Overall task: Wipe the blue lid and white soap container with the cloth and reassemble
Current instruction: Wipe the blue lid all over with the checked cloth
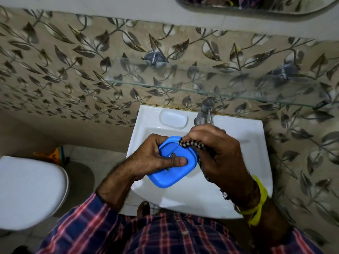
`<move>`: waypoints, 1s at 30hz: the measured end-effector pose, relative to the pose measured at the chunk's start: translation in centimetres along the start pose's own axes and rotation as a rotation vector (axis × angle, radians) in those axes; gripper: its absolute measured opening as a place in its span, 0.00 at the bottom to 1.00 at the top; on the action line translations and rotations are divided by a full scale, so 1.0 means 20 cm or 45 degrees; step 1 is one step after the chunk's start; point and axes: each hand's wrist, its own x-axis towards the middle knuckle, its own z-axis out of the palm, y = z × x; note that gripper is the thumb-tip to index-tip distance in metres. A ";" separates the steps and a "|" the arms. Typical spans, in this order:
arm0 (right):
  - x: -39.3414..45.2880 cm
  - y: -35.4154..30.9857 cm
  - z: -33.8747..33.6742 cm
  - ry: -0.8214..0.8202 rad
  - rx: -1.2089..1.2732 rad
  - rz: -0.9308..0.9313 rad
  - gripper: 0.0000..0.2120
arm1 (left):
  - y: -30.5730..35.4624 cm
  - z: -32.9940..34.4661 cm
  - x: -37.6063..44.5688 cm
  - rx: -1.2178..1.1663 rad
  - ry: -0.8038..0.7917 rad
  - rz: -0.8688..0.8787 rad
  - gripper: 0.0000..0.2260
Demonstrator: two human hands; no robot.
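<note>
My left hand (156, 158) holds the blue lid (165, 178) over the sink, thumb laid across its top face. My right hand (216, 154) grips a black-and-white checked cloth (190, 144) and presses it against the lid's far right corner. A tail of the cloth hangs down below my right palm. The white soap container (173, 119) sits on the sink's back ledge, left of the tap, with no lid on it.
The white sink (256, 153) lies under my hands, with a chrome tap (204, 114) at its back. A glass shelf (211, 83) juts from the leaf-patterned wall above it. The white toilet lid (29, 191) is at lower left.
</note>
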 end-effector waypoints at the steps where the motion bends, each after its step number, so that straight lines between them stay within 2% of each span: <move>1: 0.00 0.00 0.00 -0.008 -0.035 -0.016 0.13 | 0.01 -0.01 0.00 0.003 0.012 -0.008 0.09; 5: -0.08 -0.01 -0.02 -0.007 -0.245 -0.077 0.11 | 0.02 -0.02 -0.01 0.094 -0.051 -0.068 0.09; 8: 0.00 0.00 0.00 -0.115 -0.359 -0.114 0.13 | 0.00 0.02 -0.01 0.149 -0.082 -0.098 0.08; 12: -0.05 0.04 -0.01 -0.068 0.030 -0.029 0.14 | 0.00 -0.02 -0.02 0.114 -0.016 -0.073 0.08; 15: -0.11 0.02 -0.02 -0.042 0.156 0.026 0.18 | 0.00 -0.04 -0.03 0.180 -0.013 -0.104 0.08; 19: 0.02 0.00 0.02 -0.246 -0.031 0.067 0.19 | 0.00 0.01 -0.01 0.376 -0.085 -0.138 0.06; 24: 0.01 -0.02 -0.08 -0.378 -0.032 0.048 0.16 | 0.01 0.03 -0.02 0.499 -0.064 -0.210 0.08; 28: 0.08 -0.07 -0.01 -0.562 -0.314 -0.048 0.18 | 0.01 0.07 -0.01 0.850 -0.021 -0.269 0.22; 30: 0.07 -0.06 0.00 -0.604 -0.275 -0.018 0.18 | 0.01 0.06 -0.02 0.935 0.006 -0.292 0.20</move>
